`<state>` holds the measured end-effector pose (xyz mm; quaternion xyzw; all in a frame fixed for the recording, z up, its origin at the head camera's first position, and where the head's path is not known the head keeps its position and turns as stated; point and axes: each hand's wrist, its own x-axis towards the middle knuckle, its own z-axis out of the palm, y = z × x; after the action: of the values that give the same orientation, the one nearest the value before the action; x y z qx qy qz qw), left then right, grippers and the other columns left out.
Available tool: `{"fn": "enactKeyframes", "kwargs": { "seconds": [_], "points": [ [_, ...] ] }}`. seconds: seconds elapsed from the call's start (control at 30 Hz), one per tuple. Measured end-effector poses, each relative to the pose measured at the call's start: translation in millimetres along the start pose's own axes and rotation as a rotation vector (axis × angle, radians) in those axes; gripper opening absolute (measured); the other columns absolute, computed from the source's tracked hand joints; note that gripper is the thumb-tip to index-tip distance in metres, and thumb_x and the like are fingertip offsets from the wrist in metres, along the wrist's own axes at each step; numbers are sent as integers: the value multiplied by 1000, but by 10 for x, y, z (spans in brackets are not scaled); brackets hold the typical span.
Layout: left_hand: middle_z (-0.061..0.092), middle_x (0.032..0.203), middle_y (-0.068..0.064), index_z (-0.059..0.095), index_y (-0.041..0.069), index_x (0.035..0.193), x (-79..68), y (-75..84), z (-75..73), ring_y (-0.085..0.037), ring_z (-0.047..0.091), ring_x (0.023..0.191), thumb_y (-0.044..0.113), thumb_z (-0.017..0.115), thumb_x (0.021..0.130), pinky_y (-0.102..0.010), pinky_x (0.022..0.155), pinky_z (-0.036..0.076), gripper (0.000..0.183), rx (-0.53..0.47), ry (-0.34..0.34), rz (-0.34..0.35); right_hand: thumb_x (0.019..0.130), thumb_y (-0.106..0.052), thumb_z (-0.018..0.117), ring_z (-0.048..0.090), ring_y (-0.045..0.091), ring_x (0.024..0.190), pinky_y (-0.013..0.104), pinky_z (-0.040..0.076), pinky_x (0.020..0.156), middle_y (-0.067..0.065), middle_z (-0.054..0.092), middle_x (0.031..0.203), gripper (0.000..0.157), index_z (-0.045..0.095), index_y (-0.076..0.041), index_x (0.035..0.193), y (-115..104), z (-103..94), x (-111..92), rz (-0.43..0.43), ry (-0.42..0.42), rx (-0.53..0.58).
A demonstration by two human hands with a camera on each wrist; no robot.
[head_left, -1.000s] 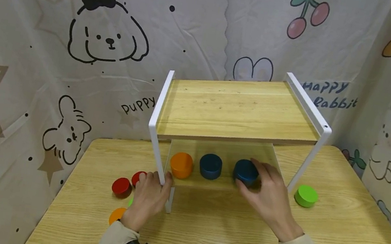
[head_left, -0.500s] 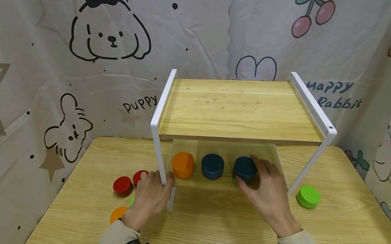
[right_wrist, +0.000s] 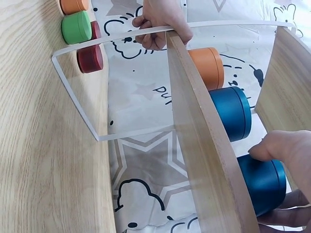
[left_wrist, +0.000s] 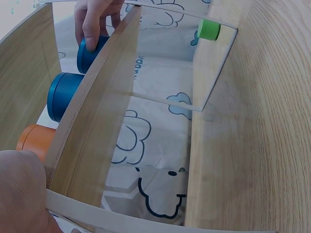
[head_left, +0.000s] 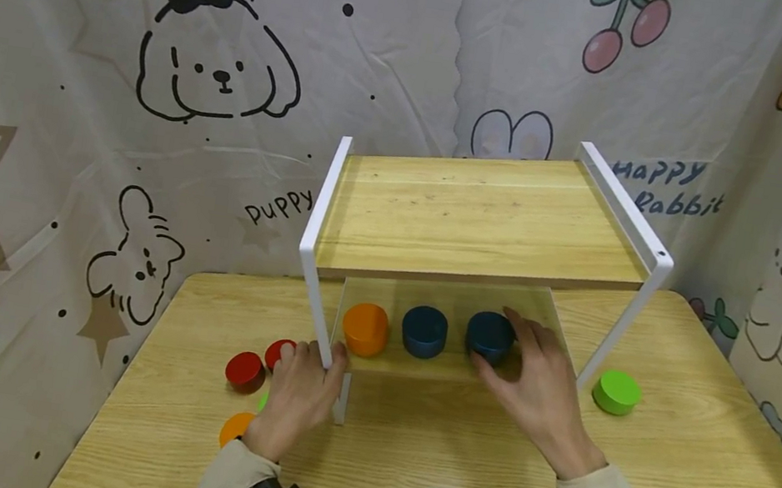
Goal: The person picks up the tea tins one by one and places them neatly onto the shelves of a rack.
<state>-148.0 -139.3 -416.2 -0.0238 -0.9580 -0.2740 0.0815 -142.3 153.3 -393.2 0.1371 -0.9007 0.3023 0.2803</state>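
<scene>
My right hand (head_left: 539,393) holds a dark blue round canister (head_left: 488,337) between thumb and fingers, on the lower board of a two-tier shelf (head_left: 485,220). To its left on that board stand a second blue canister (head_left: 423,332) and an orange canister (head_left: 364,330). My left hand (head_left: 297,399) grips the shelf's white side frame (head_left: 316,300) at the lower board's front left corner. In the right wrist view, the left fingers (right_wrist: 151,39) curl round the frame, and the right thumb (right_wrist: 262,151) lies on the blue canister's side.
Red canisters (head_left: 244,373), an orange one (head_left: 234,428) and a mostly hidden green one stand on the table (head_left: 150,436) by the left forearm. Another green canister (head_left: 617,392) is right of the shelf. A printed cloth (head_left: 218,184) hangs behind.
The blue canister in my right hand has slid slightly left, closer to the middle one. My left hand has kept its hold on the frame; the head view has shifted a little.
</scene>
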Motion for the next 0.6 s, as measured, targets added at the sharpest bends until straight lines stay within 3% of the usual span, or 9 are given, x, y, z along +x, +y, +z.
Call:
{"fn": "enactKeyframes", "kwargs": {
  "seconds": [0.27, 0.6],
  "points": [
    [44, 67, -7, 47, 9, 63, -3, 12, -14, -28, 38, 65, 40, 31, 103, -33, 56, 32, 52, -4, -5, -4, 75, -27, 80, 57, 41, 102, 57, 50, 70, 26, 60, 111, 68, 54, 4, 130, 7, -42, -52, 28, 10, 0],
    [44, 67, -7, 48, 9, 64, -8, 15, -6, -28, 38, 64, 39, 32, 102, -33, 55, 32, 52, -9, 2, -3, 74, -22, 82, 59, 41, 99, 55, 50, 74, 26, 63, 107, 65, 56, 6, 127, 6, -22, -54, 6, 29, 18]
  ]
}}
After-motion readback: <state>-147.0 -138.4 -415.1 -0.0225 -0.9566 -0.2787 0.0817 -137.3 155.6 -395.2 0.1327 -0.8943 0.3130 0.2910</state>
